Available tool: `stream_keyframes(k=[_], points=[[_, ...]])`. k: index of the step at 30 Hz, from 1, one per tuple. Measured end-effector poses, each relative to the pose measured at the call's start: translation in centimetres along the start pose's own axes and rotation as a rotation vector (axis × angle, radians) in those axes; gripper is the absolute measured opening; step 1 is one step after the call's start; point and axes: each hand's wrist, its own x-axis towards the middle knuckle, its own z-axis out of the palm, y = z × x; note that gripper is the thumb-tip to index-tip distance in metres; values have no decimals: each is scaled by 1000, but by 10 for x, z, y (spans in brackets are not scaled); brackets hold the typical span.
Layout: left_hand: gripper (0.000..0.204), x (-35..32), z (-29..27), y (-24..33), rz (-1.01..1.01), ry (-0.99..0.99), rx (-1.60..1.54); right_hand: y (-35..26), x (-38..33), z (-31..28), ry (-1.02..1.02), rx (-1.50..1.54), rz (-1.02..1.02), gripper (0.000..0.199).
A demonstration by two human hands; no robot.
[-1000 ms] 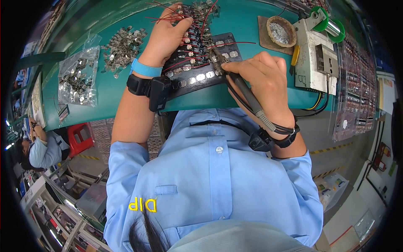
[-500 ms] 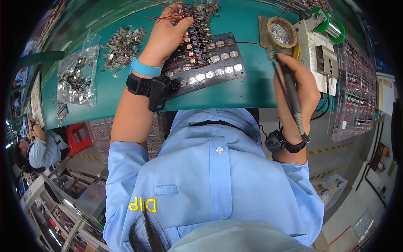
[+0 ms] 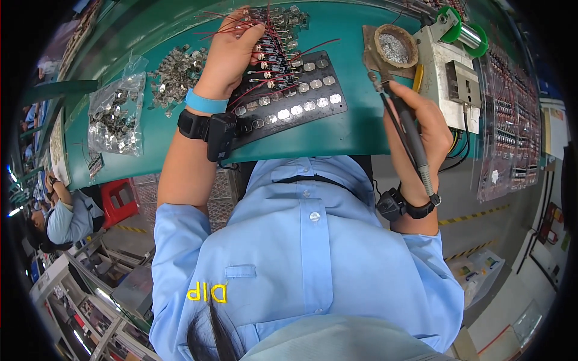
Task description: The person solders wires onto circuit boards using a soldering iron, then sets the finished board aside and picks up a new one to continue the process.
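Note:
At the upper middle of the head view, my left hand (image 3: 226, 60) is closed on the left edge of a circuit board strip (image 3: 280, 63), which carries black parts, pale round parts and thin red wires. Its fingertips are partly hidden by wires. Below the strip lies a black fixture plate (image 3: 307, 120) with rows of shiny metal tabs in its recesses. My right hand (image 3: 427, 123) grips a soldering iron (image 3: 412, 132) like a pen. The iron's front end is beside a round bowl (image 3: 394, 64) of silvery bits, left of and apart from the bowl's wall.
Loose metal tabs (image 3: 177, 75) and a clear bag (image 3: 114, 123) of tabs lie on the green mat (image 3: 361, 135) to the left. At right stand a solder spool (image 3: 463, 33), a pale metal box (image 3: 448, 90) and bagged boards (image 3: 512, 132). A co-worker (image 3: 72, 210) sits far left.
The soldering iron's front end has shifted slightly left beside the bowl. The whole view has also moved a little. My left hand keeps its hold on the circuit board strip.

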Motion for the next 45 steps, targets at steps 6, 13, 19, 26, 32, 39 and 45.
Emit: stream_keyframes(k=[6, 13, 19, 26, 32, 39, 45], points=[[33, 11, 23, 3, 235, -402, -450, -5, -1, 8, -46, 12, -124, 35], [26, 0, 25, 11, -4, -19, 95, -7, -4, 14, -90, -36, -196, 33], [25, 1, 21, 8, 1, 1, 76, -7, -1, 24, -112, -13, -253, 30], [25, 0, 23, 9, -25, 21, 67, -8, 0, 32, -146, -2, -237, 35], [24, 0, 23, 8, -36, 43, 66, -10, 4, 34, -166, -5, -250, 35], [30, 1, 21, 8, -3, 13, 81, -10, 7, 38, -196, -12, -271, 35], [36, 0, 21, 7, 14, 8, 64, -11, 9, 39, -212, -17, -272, 33]])
